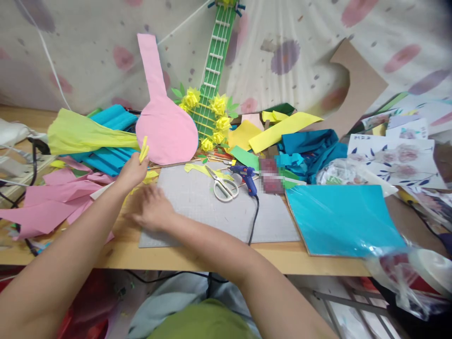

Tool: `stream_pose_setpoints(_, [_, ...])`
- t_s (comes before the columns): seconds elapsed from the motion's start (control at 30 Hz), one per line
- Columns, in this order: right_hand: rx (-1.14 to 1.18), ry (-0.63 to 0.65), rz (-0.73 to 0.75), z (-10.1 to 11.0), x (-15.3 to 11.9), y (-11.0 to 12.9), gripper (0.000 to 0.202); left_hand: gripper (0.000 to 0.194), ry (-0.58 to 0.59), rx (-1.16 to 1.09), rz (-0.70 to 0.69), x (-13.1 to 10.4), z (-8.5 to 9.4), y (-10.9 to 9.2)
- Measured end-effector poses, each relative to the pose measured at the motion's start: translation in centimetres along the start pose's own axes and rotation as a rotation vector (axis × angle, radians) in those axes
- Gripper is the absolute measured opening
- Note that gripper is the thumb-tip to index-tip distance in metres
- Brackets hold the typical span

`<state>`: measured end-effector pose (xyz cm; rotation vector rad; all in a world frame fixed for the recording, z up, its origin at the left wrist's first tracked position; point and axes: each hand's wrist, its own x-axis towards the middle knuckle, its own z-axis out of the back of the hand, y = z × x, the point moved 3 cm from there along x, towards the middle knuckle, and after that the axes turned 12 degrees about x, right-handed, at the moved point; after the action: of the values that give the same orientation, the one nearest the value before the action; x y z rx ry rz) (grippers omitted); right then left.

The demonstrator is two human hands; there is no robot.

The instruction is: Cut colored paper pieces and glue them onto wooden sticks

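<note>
Tabletop (332, 266), yellow strips (144, 150), sheet (391, 162) with blurred lettering (360, 138)

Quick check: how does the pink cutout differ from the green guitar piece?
The pink cutout is plain; the green guitar piece bears white bars and yellow flowers. The pink cutout's top tilts left, the green guitar piece's tilts right. Both have a long neck and stand behind the grey mat.

Scissors (218, 178) on mat (208, 223), cutout (167, 126) behind, board (346, 219) right
</note>
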<state>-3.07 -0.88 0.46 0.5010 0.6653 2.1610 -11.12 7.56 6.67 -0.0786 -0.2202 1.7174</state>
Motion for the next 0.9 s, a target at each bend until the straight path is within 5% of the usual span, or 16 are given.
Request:
stream_pose_setpoints(0.13, [0.004, -0.012, 0.211, 0.3, 1.7, 0.8, 0.062, 0.029, 0.039, 0.062, 0.004, -0.3, 0.3, 0.5])
stream_pose_setpoints(0.3, [-0.035, -0.014, 0.121, 5.3, -1.1, -4.4, 0.038, 0.037, 0.066, 0.158, 0.022, -0.8, -0.7, 0.9])
stream_pose_setpoints(0.43, [-0.012, -0.160, 0.091, 10.2, -5.4, -8.1, 0.025, 0.039, 0.122, 0.268, -0.103, -2.2, -2.7, -1.1])
stream_pose_setpoints(0.57, [-0.048, -0.197, -0.008, 13.5, -9.4, -10.2, 0.027, 0.039, 0.164, 0.409, -0.183, -3.1, -4.1, -2.8])
stream_pose_setpoints(0.67, [0.029, -0.103, -0.051, 15.4, -11.9, -11.2, 0.023, 0.040, 0.126, 0.463, -0.195, -2.9, -3.9, -3.0])
stream_pose_setpoints(0.9, [0.249, -0.014, -0.474, 20.1, -16.7, -15.5, 0.040, 0.041, 0.123, 0.515, -0.230, -2.3, -3.0, -2.9])
